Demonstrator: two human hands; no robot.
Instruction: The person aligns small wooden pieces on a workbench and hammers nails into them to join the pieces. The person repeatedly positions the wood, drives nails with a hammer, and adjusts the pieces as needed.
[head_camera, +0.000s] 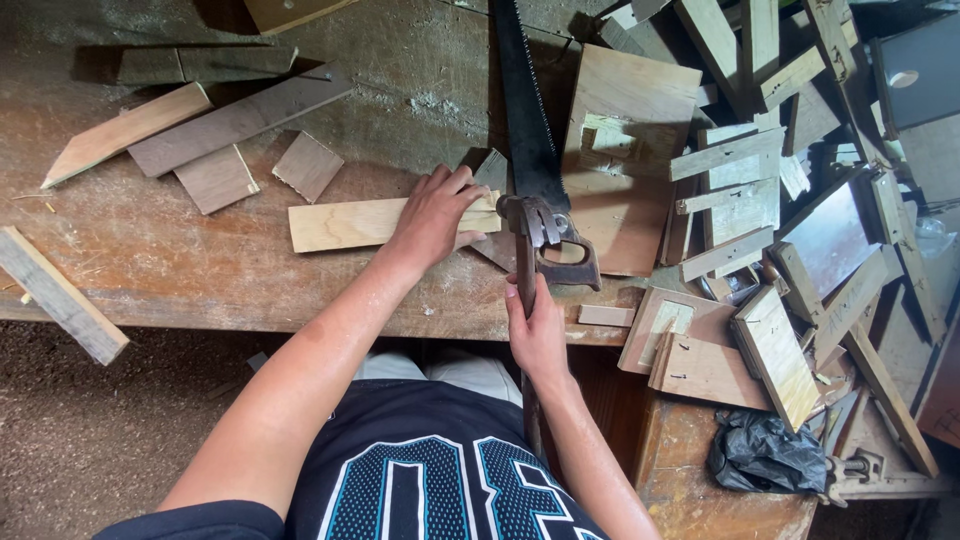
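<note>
**Hands on a plank and a long-handled tool at a cluttered workbench**

At the far left a loose wooden strip (60, 295) lies slanted over the edge of the workbench (200, 270). Further up the bench sit a pale pointed offcut (125, 132), a long dark board (240, 120) and 2 small square scraps (215, 178), set near one another.

Toward the middle, a light plank (355, 222) lies flat on the bench, running left to right. The left hand (435, 215) rests on the plank's right part, palm down and fingers spread, pressing on it rather than wrapped around it.

Just right of that hand, a handsaw (525, 110) lies with its dark toothed blade pointing away from the person and its handle close to the plank's end. The right hand (538, 335) is closed around a thin dark shaft (526, 275) at the bench's near edge; the head of this tool sits against the saw handle, and it may be a hammer, though the overlap makes this hard to tell.

To the right, a large flat board (625, 100) lies on the bench, and beyond it a heap of wood offcuts (780, 250) spreads to the edge of view. A crumpled black plastic bag (765, 455) lies at the lower right
</note>
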